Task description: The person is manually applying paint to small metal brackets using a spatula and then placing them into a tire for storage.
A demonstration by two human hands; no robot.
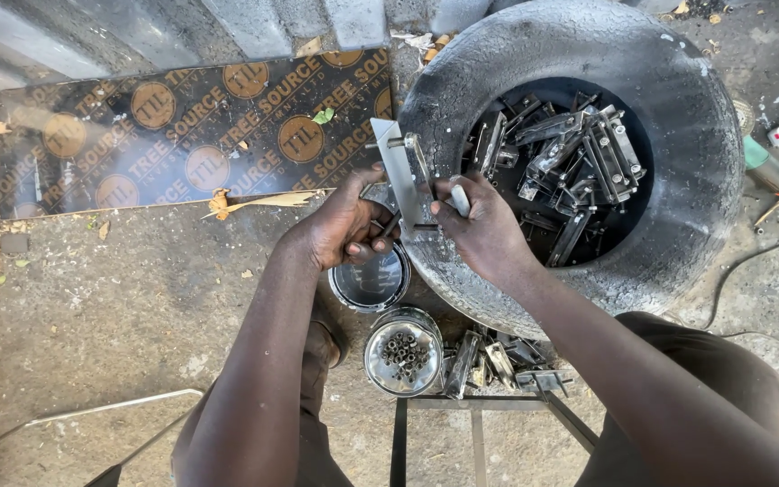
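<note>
My left hand (351,225) grips the lower end of a flat grey metal bracket (400,167) that stands tilted over the rim of a big worn tyre (678,180). A short pin sticks out near the bracket's top. My right hand (480,225) is closed on a small white-handled tool (460,199) pressed against the bracket's lower part. Both hands work close together above the tyre's near edge.
Inside the tyre lies a heap of several similar metal parts (565,162). Below my hands stand an empty tin (371,281) and a tin of small bushings (403,353), with more metal parts (498,361) beside it. A dark printed board (182,126) lies left; a cable (759,261) runs right.
</note>
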